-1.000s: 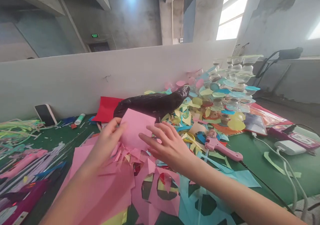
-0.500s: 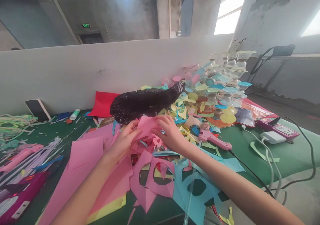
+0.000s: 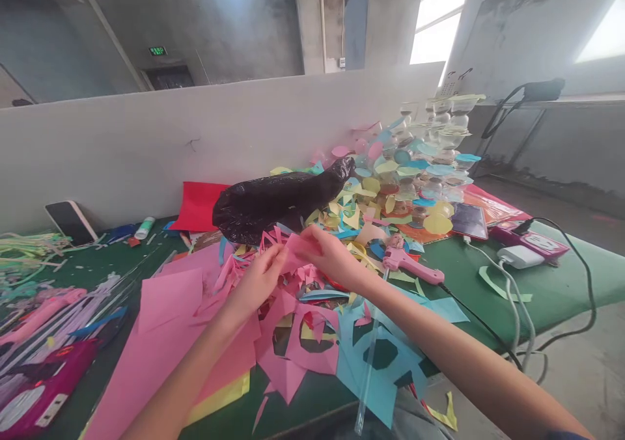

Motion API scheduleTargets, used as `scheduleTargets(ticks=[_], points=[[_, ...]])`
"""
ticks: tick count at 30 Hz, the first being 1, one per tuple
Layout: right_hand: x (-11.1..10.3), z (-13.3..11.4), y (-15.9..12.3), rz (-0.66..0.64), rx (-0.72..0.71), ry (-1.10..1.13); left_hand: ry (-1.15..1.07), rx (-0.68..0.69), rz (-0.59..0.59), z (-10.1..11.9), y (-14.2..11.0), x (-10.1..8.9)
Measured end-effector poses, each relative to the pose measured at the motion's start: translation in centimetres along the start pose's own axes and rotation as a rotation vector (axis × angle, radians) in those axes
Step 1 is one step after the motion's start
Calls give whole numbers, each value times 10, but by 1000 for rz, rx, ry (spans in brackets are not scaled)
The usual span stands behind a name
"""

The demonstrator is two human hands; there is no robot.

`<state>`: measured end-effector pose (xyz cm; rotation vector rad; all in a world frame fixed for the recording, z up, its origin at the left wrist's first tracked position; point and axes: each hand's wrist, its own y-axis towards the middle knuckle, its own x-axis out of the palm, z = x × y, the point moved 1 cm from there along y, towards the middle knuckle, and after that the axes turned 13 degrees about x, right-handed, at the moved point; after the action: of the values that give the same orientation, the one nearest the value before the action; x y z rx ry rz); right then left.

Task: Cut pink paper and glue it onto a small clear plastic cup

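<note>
Both my hands meet over a heap of cut paper on a green table. My left hand and my right hand pinch the same small piece of pink paper between their fingertips. Under them lie pink paper scraps and pink sheets with cut-out holes. A large pink sheet lies to the left of my left hand. A black plastic bag lies just behind my hands.
A pink glue gun lies right of my right hand, its cable running off the table. Blue cut paper lies at the front edge. Coloured paper discs and glass cups pile at the back right. A phone leans on the white partition.
The wide pink sheet held up a second ago has been folded or gathered into a small piece. Both hands have closed on it and moved forward over the scrap heap.
</note>
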<state>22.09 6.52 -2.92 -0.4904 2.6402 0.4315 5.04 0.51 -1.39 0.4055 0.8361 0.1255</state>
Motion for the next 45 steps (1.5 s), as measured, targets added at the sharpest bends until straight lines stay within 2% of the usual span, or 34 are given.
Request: scheduleTargets(ticks=[3, 7, 14, 25, 34, 41, 45], points=[[2, 1, 0, 1, 16, 75, -19, 39, -118, -3, -3, 3], [0, -1, -2, -20, 61, 124, 0, 37, -133, -5, -5, 3], [-2, 5, 2, -20, 55, 84, 34, 108, -148, -5, -5, 3], [-8, 4, 0, -43, 55, 95, 67, 79, -220, -7, -7, 3], [-19, 5, 9, 19, 72, 23, -9, 78, -305, -7, -6, -1], [-22, 3, 10, 8, 74, 6, -150, -22, -354, -10, -8, -3], [-20, 6, 12, -6, 73, 12, -182, -20, -365, -13, -8, -2]])
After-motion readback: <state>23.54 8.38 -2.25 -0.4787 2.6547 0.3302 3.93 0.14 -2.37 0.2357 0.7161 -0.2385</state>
